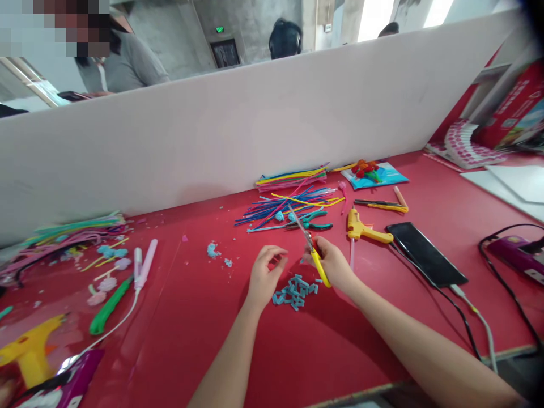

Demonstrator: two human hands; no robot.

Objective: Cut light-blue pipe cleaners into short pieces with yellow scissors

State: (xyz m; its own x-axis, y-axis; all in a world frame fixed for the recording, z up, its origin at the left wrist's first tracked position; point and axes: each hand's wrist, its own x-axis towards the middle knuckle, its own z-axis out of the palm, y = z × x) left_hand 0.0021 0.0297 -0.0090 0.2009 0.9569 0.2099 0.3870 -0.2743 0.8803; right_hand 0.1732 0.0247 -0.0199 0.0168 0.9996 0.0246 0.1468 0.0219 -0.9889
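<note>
My right hand [334,260] grips yellow-handled scissors [318,265], whose blades point up and away to the left. My left hand [267,272] is over the red table [182,340] with its fingers loosely curved and apart, and I see nothing in it. Between and below my hands lies a pile of short light-blue pipe cleaner pieces [295,292]. Beyond the scissors are teal-handled pliers [314,222] and a loose spread of long pipe cleaners [293,201] in blue, pink and yellow. Blue fluffy scraps [213,249] lie left of my left hand.
To the right are a yellow glue gun [365,231], tweezers [378,204] and a phone [425,255] on a cable. A white partition [212,136] closes the back. At left lie a pink hair-straightener-like tool [144,265], green clippers [111,306] and another glue gun [32,348] near someone's hand.
</note>
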